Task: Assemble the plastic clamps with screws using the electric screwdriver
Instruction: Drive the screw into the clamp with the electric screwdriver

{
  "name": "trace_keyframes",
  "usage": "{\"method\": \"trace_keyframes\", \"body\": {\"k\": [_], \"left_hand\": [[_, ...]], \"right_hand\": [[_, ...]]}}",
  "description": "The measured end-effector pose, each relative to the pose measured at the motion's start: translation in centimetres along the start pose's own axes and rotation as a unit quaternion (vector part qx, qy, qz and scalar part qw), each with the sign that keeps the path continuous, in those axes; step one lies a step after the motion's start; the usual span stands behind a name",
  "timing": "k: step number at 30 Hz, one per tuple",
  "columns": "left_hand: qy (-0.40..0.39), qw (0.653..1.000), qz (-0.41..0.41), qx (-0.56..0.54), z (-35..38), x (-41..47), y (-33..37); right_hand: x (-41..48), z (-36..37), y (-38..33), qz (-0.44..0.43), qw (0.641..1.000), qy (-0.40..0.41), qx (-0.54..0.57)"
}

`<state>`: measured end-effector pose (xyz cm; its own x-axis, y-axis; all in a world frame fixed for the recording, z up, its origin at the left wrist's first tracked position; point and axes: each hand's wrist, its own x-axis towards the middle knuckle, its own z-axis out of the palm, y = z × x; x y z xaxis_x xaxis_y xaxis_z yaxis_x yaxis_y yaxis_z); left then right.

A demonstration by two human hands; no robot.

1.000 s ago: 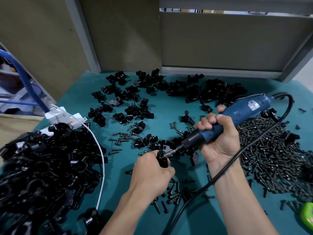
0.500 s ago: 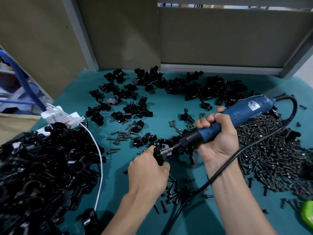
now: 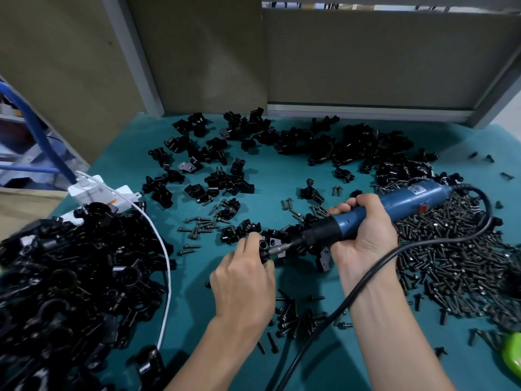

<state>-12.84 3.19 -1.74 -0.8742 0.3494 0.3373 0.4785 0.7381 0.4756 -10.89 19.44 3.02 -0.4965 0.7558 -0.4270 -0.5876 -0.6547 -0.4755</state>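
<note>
A: Where is the clamp found?

B: The clamp (image 3: 263, 247) is pinched in the left hand (image 3: 242, 280), just above the surface (image 3: 282, 176). The fingers (image 3: 249, 239) are curled round it, so most of it is hidden.

A: And the screwdriver?

B: The screwdriver (image 3: 375, 210) is gripped by the right hand (image 3: 363, 241), with every finger wrapped round the blue body. Its long axis is laid from upper right down to lower left, and the bit (image 3: 277, 250) is set against the clamp's right side.

A: On what is the coming move turned?

B: A screw is judged to be under driving, though it cannot be made out. The clamp lies left of the bit and in line with it, so that line should be held straight and the clamp braced against twisting.

A: What else is laid out?

B: Loose screws (image 3: 465, 255) are heaped at the right, and a pile (image 3: 70, 277) of clamps is seen at the left.
</note>
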Motion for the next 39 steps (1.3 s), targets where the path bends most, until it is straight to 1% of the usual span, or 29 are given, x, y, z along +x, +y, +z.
{"method": "trace_keyframes", "body": {"k": [5, 7, 9, 11, 15, 17, 19, 22, 26, 28, 34, 37, 39], "left_hand": [[0.013, 0.998, 0.062, 0.000, 0.2, 0.1, -0.7], [-0.006, 0.999, 0.052, -0.008, 0.3, 0.3, -0.7], [-0.063, 0.998, -0.005, -0.011, 0.3, 0.7, -0.7], [-0.133, 0.988, -0.055, -0.049, 0.2, 1.0, -0.8], [-0.203, 0.963, -0.082, -0.159, -0.4, 1.7, -1.3], [-0.260, 0.937, -0.090, -0.213, -0.9, 2.1, -1.5], [-0.294, 0.911, -0.093, -0.274, -1.2, 2.3, -1.9], [-0.301, 0.900, -0.078, -0.307, -1.4, 2.3, -2.4], [-0.303, 0.905, -0.043, -0.296, -1.0, 2.1, -2.5], [-0.310, 0.902, -0.032, -0.299, -0.9, 1.8, -2.3], [-0.290, 0.918, -0.053, -0.267, -0.3, 1.6, -1.8], [-0.277, 0.928, -0.079, -0.237, -0.2, 1.7, -1.6], [-0.275, 0.928, -0.099, -0.230, -0.1, 1.7, -1.4]], "right_hand": [[0.3, -0.2, -0.3, 0.016, 0.999, 0.038, -0.033], [0.3, -0.2, -0.3, 0.015, 0.998, 0.043, -0.036], [0.3, -0.2, -0.3, 0.003, 0.999, 0.032, -0.040], [0.1, -0.2, -0.4, -0.016, 0.999, 0.009, -0.044], [0.1, 0.1, -1.0, -0.022, 0.999, -0.032, -0.035], [0.2, 0.3, -1.3, -0.030, 0.998, -0.038, -0.039], [0.3, 0.5, -1.5, -0.034, 0.998, -0.041, -0.041], [0.3, 0.5, -1.8, -0.030, 0.998, -0.044, -0.033], [0.3, 0.3, -1.6, -0.023, 0.999, -0.035, -0.028], [0.3, 0.2, -1.5, -0.021, 0.999, -0.034, -0.025], [0.2, 0.1, -1.1, -0.048, 0.997, -0.046, -0.038], [0.1, 0.0, -0.9, -0.054, 0.996, -0.061, -0.038], [0.1, 0.0, -0.8, -0.058, 0.995, -0.072, -0.036]]}}
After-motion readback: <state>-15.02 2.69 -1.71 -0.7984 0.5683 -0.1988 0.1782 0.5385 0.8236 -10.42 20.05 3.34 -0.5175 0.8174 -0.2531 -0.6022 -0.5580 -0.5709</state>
